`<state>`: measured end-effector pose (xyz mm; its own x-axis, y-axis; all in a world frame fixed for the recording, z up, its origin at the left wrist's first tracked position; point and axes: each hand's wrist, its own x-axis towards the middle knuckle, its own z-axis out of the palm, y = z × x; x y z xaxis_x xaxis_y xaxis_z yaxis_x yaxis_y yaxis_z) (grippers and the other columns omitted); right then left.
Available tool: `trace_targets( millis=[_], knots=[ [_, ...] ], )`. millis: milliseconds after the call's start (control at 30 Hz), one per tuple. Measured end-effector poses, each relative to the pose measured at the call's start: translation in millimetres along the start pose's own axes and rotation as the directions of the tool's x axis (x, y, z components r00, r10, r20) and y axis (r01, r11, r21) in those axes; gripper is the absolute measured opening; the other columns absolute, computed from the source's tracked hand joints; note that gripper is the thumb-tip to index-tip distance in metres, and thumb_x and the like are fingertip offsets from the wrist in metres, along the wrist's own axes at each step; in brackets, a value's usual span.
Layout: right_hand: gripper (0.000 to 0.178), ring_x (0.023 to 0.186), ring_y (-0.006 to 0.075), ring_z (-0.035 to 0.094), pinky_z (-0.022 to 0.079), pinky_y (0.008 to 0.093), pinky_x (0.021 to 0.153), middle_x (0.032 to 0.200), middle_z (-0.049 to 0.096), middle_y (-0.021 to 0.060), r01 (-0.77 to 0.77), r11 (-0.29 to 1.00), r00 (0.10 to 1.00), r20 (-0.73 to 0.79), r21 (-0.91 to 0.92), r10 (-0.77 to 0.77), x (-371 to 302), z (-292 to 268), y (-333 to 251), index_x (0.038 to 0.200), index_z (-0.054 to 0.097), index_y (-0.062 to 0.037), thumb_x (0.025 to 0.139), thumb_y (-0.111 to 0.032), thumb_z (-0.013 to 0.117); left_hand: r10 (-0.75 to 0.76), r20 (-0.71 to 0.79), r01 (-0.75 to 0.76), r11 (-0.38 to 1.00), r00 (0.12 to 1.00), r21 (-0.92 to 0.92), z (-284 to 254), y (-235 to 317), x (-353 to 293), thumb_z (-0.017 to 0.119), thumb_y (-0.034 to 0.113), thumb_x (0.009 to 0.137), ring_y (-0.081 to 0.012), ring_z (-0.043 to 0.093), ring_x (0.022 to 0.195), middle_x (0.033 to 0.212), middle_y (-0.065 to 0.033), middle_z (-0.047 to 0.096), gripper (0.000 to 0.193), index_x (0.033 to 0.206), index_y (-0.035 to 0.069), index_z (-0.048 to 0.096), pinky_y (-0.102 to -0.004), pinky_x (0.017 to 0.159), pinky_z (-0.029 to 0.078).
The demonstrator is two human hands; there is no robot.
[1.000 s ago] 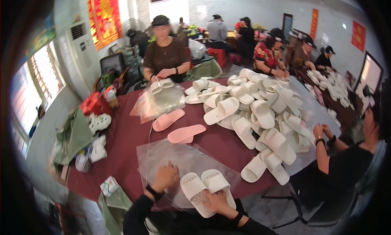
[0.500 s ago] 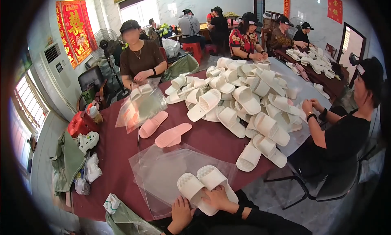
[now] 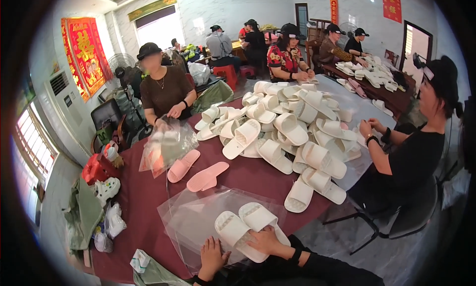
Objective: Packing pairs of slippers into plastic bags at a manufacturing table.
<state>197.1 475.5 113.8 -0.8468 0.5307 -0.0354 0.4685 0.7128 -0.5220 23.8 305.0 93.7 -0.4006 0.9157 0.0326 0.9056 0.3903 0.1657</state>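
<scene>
Head view, looking down on a maroon table (image 3: pixel 148 196): right hand (image 3: pixel 265 240) laid over the heel ends of a pair of white slippers (image 3: pixel 244 227), fingers spread and pressing rather than clenched. Left hand (image 3: pixel 212 254) flat, fingers open, on a stack of clear plastic bags (image 3: pixel 193 221) beneath the pair at the near edge. Two pink slippers (image 3: pixel 196 171) just beyond; heap of white slippers (image 3: pixel 287 132) farther right.

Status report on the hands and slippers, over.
Left hand flat on clear bags. Right hand pressing white slipper pair. Two pink slippers beyond, not blocking.
</scene>
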Motion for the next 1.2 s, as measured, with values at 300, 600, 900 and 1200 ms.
trace_targets(
  millis=[300,600,900,1200],
  knots=[
    [0.059,0.114,0.0411,0.044,0.026,0.0499,0.096,0.114,0.059,0.0208,0.131,0.963,0.988,-0.108,0.234,-0.108,-35,-20,27,0.121,0.058,-0.0138,0.081,-0.057,0.056,0.128,-0.075,-0.12,0.988,0.989,0.101,16,-1,30,0.064,0.039,0.077,-0.0384,0.041,0.122,0.132,-0.021,0.046,0.062,0.125,0.003,0.05,-0.0533,0.097,0.033],
    [0.066,0.126,0.038,0.037,0.021,0.0521,0.103,0.129,0.05,0.0214,0.183,0.955,0.983,-0.033,0.235,-0.18,-63,-36,46,0.125,0.056,-0.011,0.08,-0.059,0.056,0.279,0.041,-0.275,0.958,0.959,-0.075,-18,53,30,0.072,0.034,0.07,-0.0367,0.045,0.116,0.129,-0.012,0.05,0.059,0.123,0.015,0.055,-0.0508,0.092,0.036],
    [0.067,0.127,0.0391,0.037,0.024,0.0529,0.102,0.129,0.05,0.0216,0.222,0.949,0.972,0.024,0.226,-0.233,-49,-28,21,0.124,0.056,-0.0102,0.08,-0.061,0.054,0.428,-0.109,-0.44,0.843,0.897,-0.31,23,28,26,0.071,0.03,0.071,-0.0344,0.048,0.116,0.118,-0.0144,0.057,0.052,0.116,0.009,0.058,-0.0469,0.098,0.036],
    [0.06,0.131,0.0356,0.03,0.015,0.047,0.109,0.137,0.044,0.0182,0.377,0.82,0.873,0.13,0.431,-0.47,-67,-71,48,0.127,0.053,-0.011,0.079,-0.045,0.067,0.31,-0.198,-0.331,0.94,0.93,-0.081,-10,35,75,0.056,0.014,0.08,-0.0324,0.058,0.083,0.097,-0.0142,0.06,0.025,0.102,0.003,0.058,-0.042,0.068,0.047]
  ],
)
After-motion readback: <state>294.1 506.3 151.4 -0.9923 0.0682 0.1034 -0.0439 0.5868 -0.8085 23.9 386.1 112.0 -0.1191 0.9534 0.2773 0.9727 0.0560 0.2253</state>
